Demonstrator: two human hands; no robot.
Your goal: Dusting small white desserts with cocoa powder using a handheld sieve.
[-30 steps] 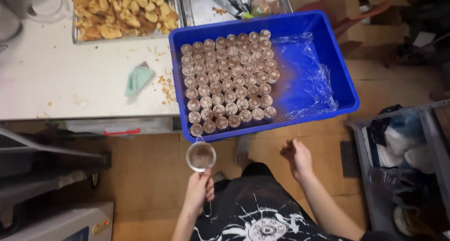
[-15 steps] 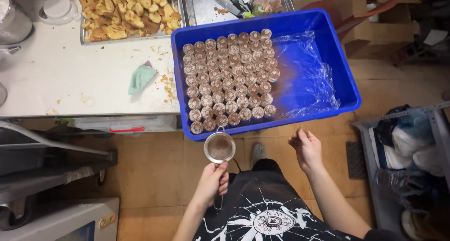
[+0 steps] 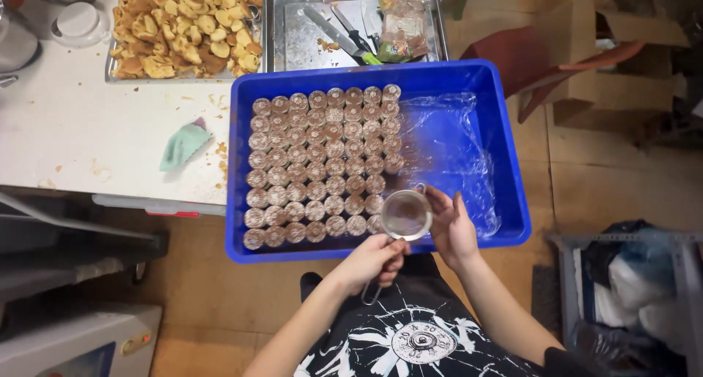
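A blue plastic crate (image 3: 505, 146) lined with clear film holds several rows of small round brown-dusted sweets (image 3: 322, 164) in its left part. My left hand (image 3: 370, 261) grips the wire handle of a small round metal sieve (image 3: 405, 215) with brown powder in it. The sieve hovers over the crate's near edge, beside the last row of sweets. My right hand (image 3: 450, 227) is raised against the sieve's right rim, fingers touching it.
A white counter (image 3: 88, 139) carries a steel tray of cut pastry pieces (image 3: 183, 29), a second steel tray with knives (image 3: 344, 25), a green cloth (image 3: 183, 144) and a white lid (image 3: 77, 24). Cardboard boxes (image 3: 600, 62) lie on the floor at right, a wire basket (image 3: 630, 289) at lower right.
The view has shifted so the crate sits closer. My left hand lifted the sieve up over the crate's near edge, and my right hand came in to touch its rim.
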